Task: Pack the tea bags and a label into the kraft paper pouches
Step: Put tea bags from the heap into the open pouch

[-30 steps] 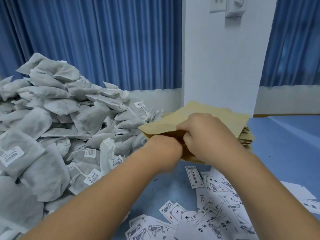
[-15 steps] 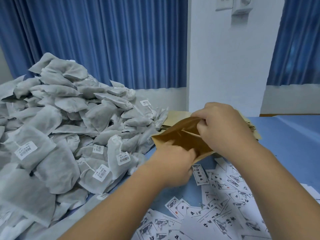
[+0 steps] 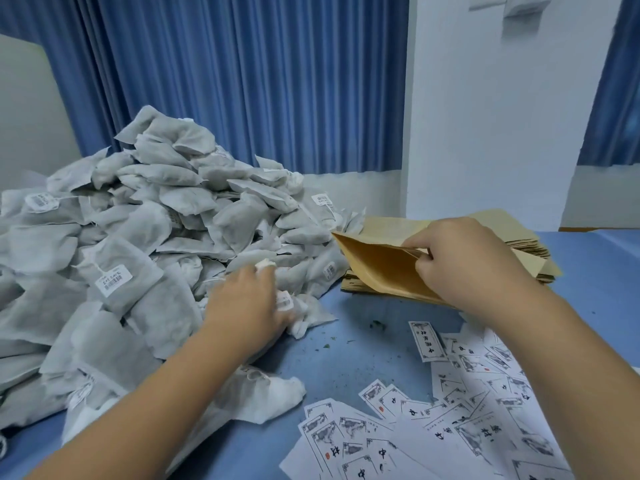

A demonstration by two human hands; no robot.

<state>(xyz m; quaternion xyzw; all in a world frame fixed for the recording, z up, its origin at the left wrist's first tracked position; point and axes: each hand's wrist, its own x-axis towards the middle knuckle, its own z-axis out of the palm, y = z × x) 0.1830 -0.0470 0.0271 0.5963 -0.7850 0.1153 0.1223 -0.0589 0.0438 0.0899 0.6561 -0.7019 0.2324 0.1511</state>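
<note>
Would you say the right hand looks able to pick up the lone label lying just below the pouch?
Probably not yet: the right hand is gripping the open kraft pouch by its mouth. The label lies uncovered on the blue table.

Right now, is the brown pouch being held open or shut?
Open: the right hand hooks into the mouth of the kraft pouch, parting its two walls. Whether anything is inside, cannot tell.

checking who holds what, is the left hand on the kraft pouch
No, the left hand is at the tea bag pile, while only the right hand grips the kraft pouch.
</note>
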